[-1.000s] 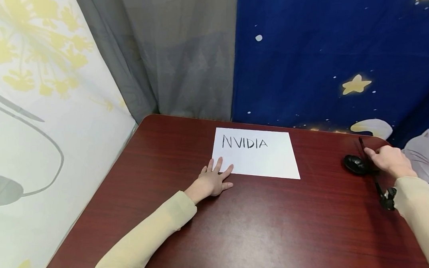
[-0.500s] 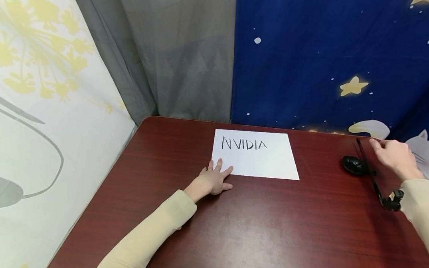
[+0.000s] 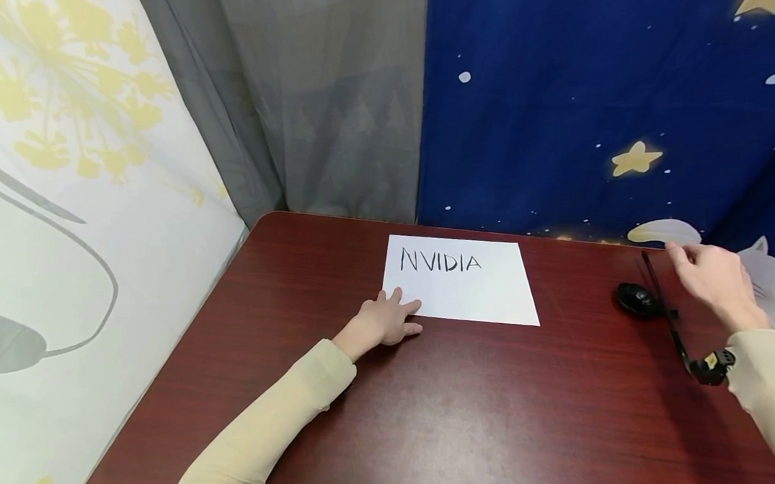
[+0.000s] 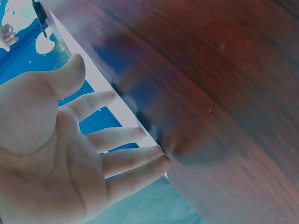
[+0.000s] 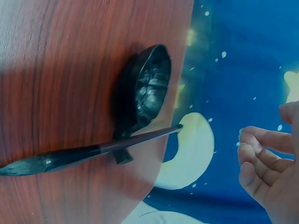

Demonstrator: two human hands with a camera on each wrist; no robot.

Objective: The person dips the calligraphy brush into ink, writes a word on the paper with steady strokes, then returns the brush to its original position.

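Note:
A white sheet of paper (image 3: 480, 288) with "NVIDIA" in dark letters lies on the table. My left hand (image 3: 384, 321) rests at its near left corner, fingers spread and fingertips on the paper; the left wrist view shows the palm (image 4: 56, 144) facing that camera. At the far right, a writing brush (image 5: 74, 155) with a dark handle lies across the stem of a small black ink dish (image 5: 154, 88), its bristles darkened. My right hand (image 3: 717, 278) hovers just right of the brush, fingers loosely curled and holding nothing.
The dark red wooden table (image 3: 486, 425) ends at a rounded far right corner. Behind it hang a blue curtain (image 3: 538, 120) with stars and a grey curtain (image 3: 349, 114). A black wrist camera (image 3: 711, 368) juts from the right sleeve.
My right hand has let go of the brush and moved right, away from it. The brush now lies on the ink dish's stem. My left hand stays at the paper's corner.

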